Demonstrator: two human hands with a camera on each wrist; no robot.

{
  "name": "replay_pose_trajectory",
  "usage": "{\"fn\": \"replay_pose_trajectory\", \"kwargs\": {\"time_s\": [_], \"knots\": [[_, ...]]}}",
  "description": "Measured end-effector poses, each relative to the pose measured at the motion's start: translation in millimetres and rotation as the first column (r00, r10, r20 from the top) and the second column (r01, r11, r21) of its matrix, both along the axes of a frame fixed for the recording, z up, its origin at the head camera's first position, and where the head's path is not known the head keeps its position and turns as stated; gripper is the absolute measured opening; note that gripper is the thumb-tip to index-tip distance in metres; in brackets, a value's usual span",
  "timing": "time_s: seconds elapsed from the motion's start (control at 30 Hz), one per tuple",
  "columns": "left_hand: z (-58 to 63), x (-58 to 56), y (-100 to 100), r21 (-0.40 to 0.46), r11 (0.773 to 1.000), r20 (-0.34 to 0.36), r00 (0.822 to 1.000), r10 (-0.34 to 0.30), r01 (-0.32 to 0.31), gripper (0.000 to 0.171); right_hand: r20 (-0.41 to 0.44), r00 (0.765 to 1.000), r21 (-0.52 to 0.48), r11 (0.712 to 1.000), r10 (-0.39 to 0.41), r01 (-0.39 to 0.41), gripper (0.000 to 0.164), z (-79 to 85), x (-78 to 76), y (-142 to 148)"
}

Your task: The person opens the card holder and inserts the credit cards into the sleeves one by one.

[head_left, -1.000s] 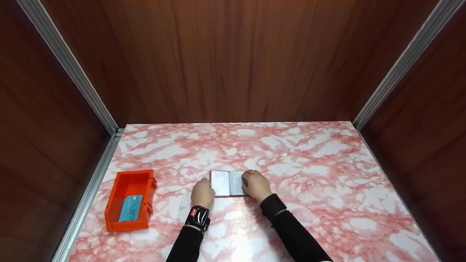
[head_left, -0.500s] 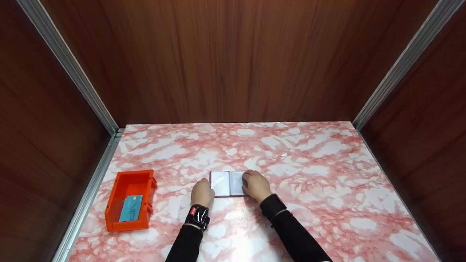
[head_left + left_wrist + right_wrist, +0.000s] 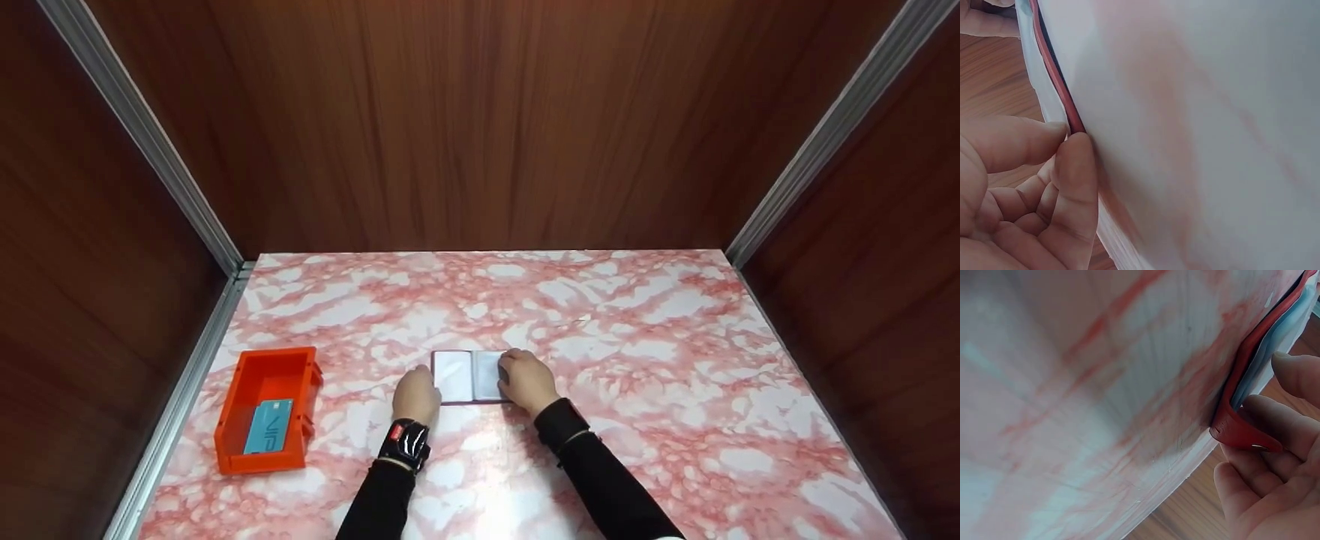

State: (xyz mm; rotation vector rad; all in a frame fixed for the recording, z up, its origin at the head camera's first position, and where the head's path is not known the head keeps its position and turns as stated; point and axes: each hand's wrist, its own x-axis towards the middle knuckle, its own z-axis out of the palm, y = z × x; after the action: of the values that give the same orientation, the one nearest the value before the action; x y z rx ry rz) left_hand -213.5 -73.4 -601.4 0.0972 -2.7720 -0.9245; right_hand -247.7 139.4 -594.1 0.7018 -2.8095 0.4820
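Near the middle of the counter (image 3: 637,360), a red-covered booklet (image 3: 466,377) lay spread between two hands, one whitish page beside a greyer one. On its left side, the left hand (image 3: 416,397) pinched the cover's edge, thumb and forefinger meeting narrowly on it. Opposite, the right hand (image 3: 529,384) had its fingers (image 3: 1241,461) bent about the curled end of the red cover, the thumb slightly apart, by the leaf edges. Keeping the booklet spread looked like the step in hand. Well apart, on the person's left, an orange bin (image 3: 277,371) held a blue card (image 3: 268,426) marked VIP, touched by neither hand. Turning a leaf would have called for one thumb to lift a single thin edge while the other hand steadied the cover; reaching for the card would have meant loosening the left pinch, and that side might then have lifted.
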Motion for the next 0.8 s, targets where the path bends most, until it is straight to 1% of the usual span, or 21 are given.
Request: {"fn": "replay_pose_trajectory", "kwargs": {"time_s": [0.2,0.33,0.5,0.67,0.8], "knots": [[5.4,1.0,-2.3,-0.006,0.999,-0.02,0.999,-0.035,0.035,0.008,-0.024,1.0,0.004,1.0,-0.003,0.003,0.025,-2.6,-0.1,1.1],[12.1,1.4,-4.0,-0.005,0.999,-0.035,0.998,-0.046,0.046,0.008,-0.037,0.999,0.009,1.0,-0.001,0.001,0.026,-2.3,0.0,1.7],[23.5,1.9,-8.7,-0.002,0.999,-0.057,0.997,-0.054,0.054,0.007,-0.033,0.999,0.01,1.0,0.006,-0.005,0.025,-1.3,-0.4,1.2],[36.0,3.8,-21.2,-0.018,0.999,-0.06,0.997,-0.052,0.051,0.014,-0.026,1.0,0.005,1.0,0.015,-0.015,0.024,-1.8,-1.2,0.5],[46.2,7.2,-35.1,-0.03,0.999,-0.066,0.997,-0.045,0.043,0.013,-0.024,1.0,0.009,1.0,0.011,-0.011,0.025,-2.2,-1.8,0.2]]}}
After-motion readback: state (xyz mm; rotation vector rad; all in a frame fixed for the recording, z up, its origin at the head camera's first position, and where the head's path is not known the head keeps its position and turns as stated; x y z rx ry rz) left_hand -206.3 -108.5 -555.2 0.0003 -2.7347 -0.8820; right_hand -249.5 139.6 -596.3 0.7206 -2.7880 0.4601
